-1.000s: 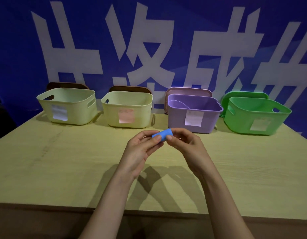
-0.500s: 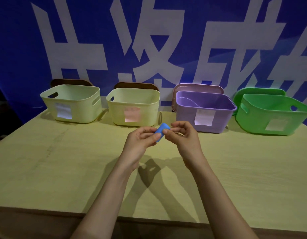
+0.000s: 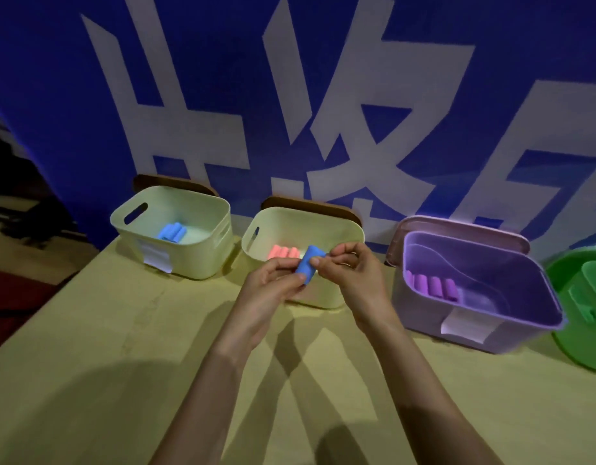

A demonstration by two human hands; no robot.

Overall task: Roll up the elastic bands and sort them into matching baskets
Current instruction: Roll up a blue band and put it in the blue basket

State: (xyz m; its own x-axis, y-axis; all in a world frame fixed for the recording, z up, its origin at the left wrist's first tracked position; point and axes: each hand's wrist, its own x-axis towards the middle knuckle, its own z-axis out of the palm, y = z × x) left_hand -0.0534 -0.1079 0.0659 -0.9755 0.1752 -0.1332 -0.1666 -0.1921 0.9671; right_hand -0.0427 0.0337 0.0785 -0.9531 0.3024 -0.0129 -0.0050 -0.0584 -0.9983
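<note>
One blue roll between two hands, four baskets behind

Both hands hold a single blue roll (image 3: 310, 263) in the air, tilted, in front of the second cream basket (image 3: 306, 226). The left hand (image 3: 273, 290) pinches its lower end between thumb and fingers. The right hand (image 3: 353, 280) nips its side with thumb and forefinger, the other fingers curled.

Four baskets stand in a row across the far side of the table (image 3: 88, 364). From the hands:
- Ten o'clock: the first cream basket (image 3: 202, 263), holding at least two blue rolls (image 3: 172, 232).
- Twelve o'clock: the second cream basket, with three pink rolls (image 3: 284, 253) showing, partly hidden by the held roll.
- Three o'clock: the purple basket (image 3: 417, 313), with four purple rolls (image 3: 430, 285) side by side.
- Further right: the green basket (image 3: 578, 354), cut by the frame edge, so its green rolls (image 3: 584, 303) cannot be counted.

Two paper labels show, one on the first cream basket (image 3: 157, 258) and one on the purple
</note>
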